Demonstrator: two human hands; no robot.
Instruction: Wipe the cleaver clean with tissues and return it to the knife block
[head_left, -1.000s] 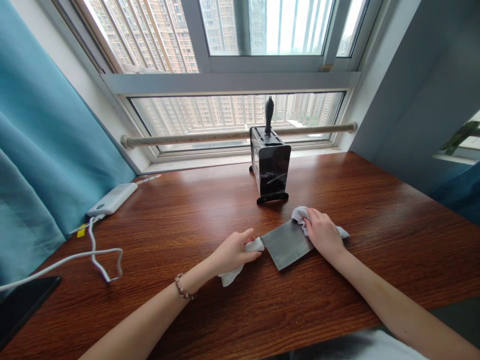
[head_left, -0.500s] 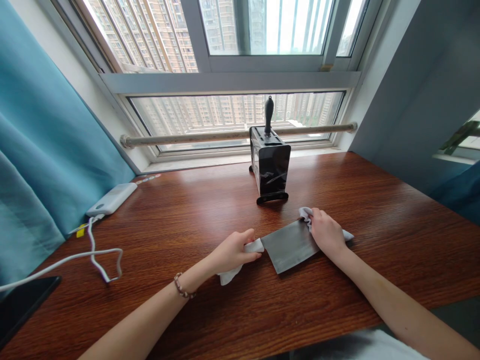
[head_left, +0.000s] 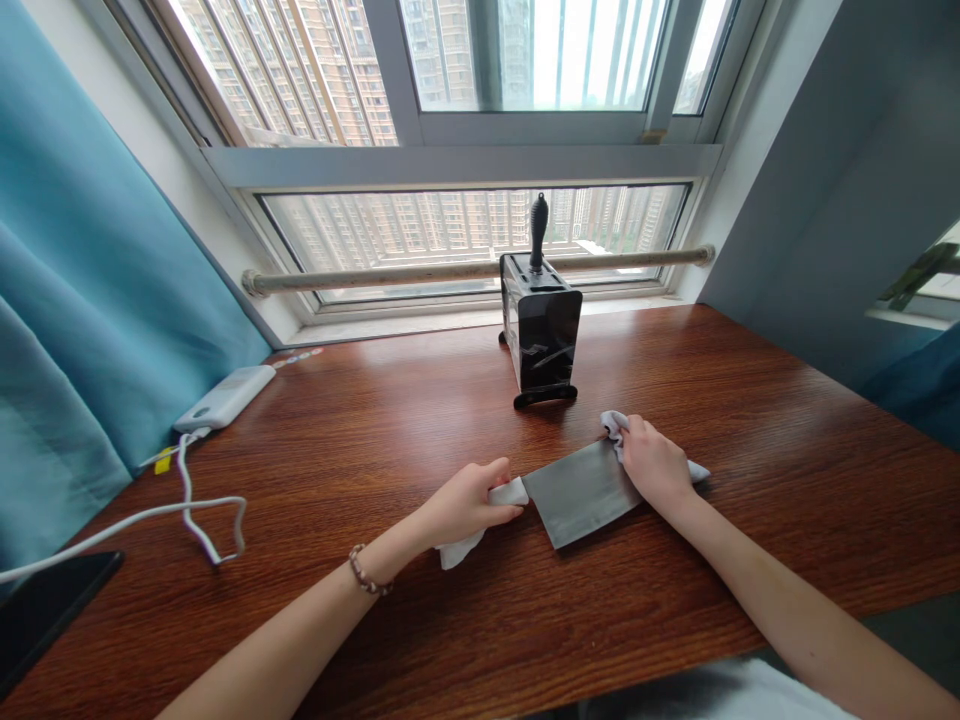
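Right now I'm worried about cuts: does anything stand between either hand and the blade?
Yes. Where it shows, the cloth bunched in the right hand lies between hand and blade; whether it shields the whole hand is hidden. The left hand grips a white wrap at the blade's left end.

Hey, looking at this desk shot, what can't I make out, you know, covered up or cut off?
- Head view: what the white wrapping encloses, hidden by the wrapping and the left hand.
- Head view: the blade's far end, covered by the right hand and cloth.
- Head view: the inside of the black holder, behind its dark panel.
- Head view: the rest of the dark flat device, cut off by the left edge.
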